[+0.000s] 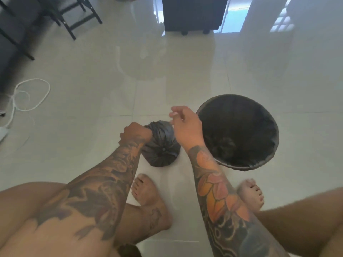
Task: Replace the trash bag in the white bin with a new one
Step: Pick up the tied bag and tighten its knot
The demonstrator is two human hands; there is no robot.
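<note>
Bin, black-lined, on pale floor tiles. Black trash-bag roll: just left of bin, on floor. Left hand: fist clenched around roll's top. Right hand: between roll and bin, fingers loosely spread, holding nothing.

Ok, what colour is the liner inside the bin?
Black. The liner covers the bin's inside and folds over its rim, shown in the head view.

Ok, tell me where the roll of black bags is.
In the head view, the roll of black bags is low on the tiled floor, gripped by the left hand, just left of the bin and ahead of the bare feet.
</note>
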